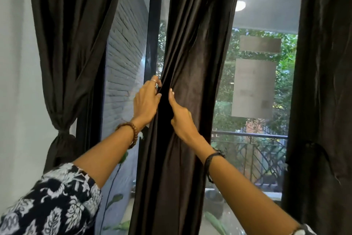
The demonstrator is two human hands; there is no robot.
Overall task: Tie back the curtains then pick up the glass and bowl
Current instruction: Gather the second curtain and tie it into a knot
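Curtains hang dark brown across a tall black-framed window. The middle curtain (pixel 190 74) falls straight down the centre of the glass, and both hands are on it at about mid-height. The left hand (pixel 145 101) grips the curtain's left edge, its fingers curled into the cloth; a ring shows on one finger and a wooden bead bracelet (pixel 130 130) circles the wrist. The right hand (pixel 179 114) is just beside it, thumb pressed up along a fold and the other fingers wrapped behind the fabric, so the cloth is bunched between the two hands. A dark cord bracelet (pixel 211 158) sits on the right wrist, and a black-and-white patterned sleeve (pixel 57 202) covers the left upper arm.

To the left, another curtain (pixel 70 44) is already gathered and tied at its waist against the pale wall (pixel 15 82). A third curtain (pixel 323 82) hangs at the right edge. Through the glass show a white brick wall (pixel 125 53), a railing (pixel 249 135) and green foliage.
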